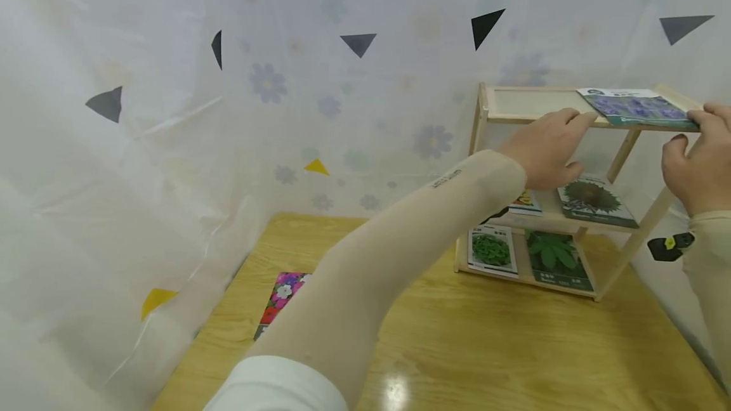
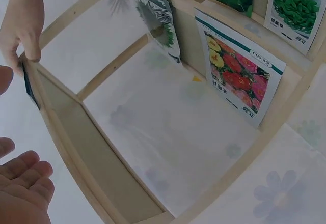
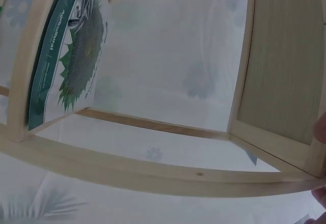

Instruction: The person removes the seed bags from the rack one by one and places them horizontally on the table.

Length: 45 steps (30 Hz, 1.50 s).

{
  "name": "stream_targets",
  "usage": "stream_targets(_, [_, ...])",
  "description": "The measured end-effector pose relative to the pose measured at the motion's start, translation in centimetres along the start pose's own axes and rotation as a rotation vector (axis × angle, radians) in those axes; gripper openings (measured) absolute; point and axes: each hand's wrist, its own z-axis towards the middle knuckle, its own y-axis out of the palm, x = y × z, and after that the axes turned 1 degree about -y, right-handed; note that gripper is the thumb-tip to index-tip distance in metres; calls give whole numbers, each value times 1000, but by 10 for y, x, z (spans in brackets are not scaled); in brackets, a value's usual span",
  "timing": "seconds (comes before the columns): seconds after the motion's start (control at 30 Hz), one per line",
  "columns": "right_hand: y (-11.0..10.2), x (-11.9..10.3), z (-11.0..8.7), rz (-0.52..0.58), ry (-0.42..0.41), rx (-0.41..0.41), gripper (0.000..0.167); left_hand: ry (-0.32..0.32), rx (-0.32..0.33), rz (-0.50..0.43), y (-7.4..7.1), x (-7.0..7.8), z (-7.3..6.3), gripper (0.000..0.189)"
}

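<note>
Well L of the wooden rack [image 1: 476,125], a pink-and-red flower pkt [image 1: 281,297] is being borne by the worktop [image 1: 474,347], partly covered by the L sleeve [image 1: 360,271]. At the rack's upper front, the L hand [image 1: 545,148] is being held up, fingers loosely extended, thumb apart, nothing being gripped; whether the rack's edge is being touched can't be told. Below that hand, a bushy-leaf pkt [image 1: 492,249] is being carried low on the rack, w/ a yellow-and-red flower pkt [image 2: 237,74] halfway up; farther R, a broad-leaf pkt [image 1: 556,252] is being carried low, w/ a spiky-plant pkt [image 1: 594,198] halfway up. Atop the rack, toward its R end, the purple-flower pkt [image 1: 636,106] is being supported flat, long axis apparently being run back to front, approx. parallel to the rack's R side. It's being flanked: just R of the L fingertips, right at the R fingertips, so the R hand [image 1: 701,163] is being judged nearer. That hand is being rested at the rack's top front R corner, thumb lower than fingers; whether the pkt is being clamped can't be told.
</note>
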Motion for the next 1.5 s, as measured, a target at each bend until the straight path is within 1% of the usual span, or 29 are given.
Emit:
stream_targets(0.07, [-1, -4, -1, -24, 13, -5, 49, -14, -1, 0, -2, 0, 4, 74])
stream_targets(0.13, [-2, -7, -2, -63, 13, -12, 49, -30, -18, 9, -4, 0, 8, 75])
stream_targets(0.27, [-1, -10, -5, -134, -19, -15, 49, -53, -50, 62, -6, 0, 13, 76])
stream_targets(0.33, [1, -9, -6, -116, -56, 12, 48, -60, -71, 87, -7, 0, 15, 77])
stream_targets(0.4, [3, -8, -9, -84, -106, 44, 46, -66, -94, 86, -7, 2, 17, 77])
stream_targets(0.47, [4, -8, -11, -42, -154, 77, 44, -63, -118, 93, -7, 4, 18, 76])
stream_targets(0.57, [4, -13, -14, -2, -212, 119, 43, -55, -136, 110, -6, 6, 19, 74])
stream_targets(0.7, [4, -23, -17, 39, -226, 170, 42, -39, -132, 129, -4, 4, 18, 71])
stream_targets(0.77, [6, -26, -18, 56, -227, 195, 41, -37, -133, 120, -3, 2, 18, 69])
stream_targets(0.93, [13, -24, -21, 48, -239, 219, 43, -41, -132, 98, 0, -3, 16, 64])
stream_targets(1.07, [19, -22, -24, 24, -248, 232, 44, -37, -114, 111, 1, -6, 14, 62])
stream_targets(1.13, [20, -22, -25, 31, -253, 247, 43, -31, -98, 106, 2, -8, 15, 61])
stream_targets(1.2, [20, -23, -28, 54, -243, 256, 42, -31, -75, 74, 2, -10, 15, 59])
stream_targets(1.3, [21, -25, -32, 100, -236, 261, 40, -48, -57, 1, 4, -11, 17, 56])
stream_targets(1.4, [20, -27, -37, 130, -235, 277, 40, -88, -66, -133, 8, -10, 18, 53])
stream_targets(1.5, [20, -29, -40, 144, -238, 304, 40, -133, -72, -295, 10, -10, 19, 49])
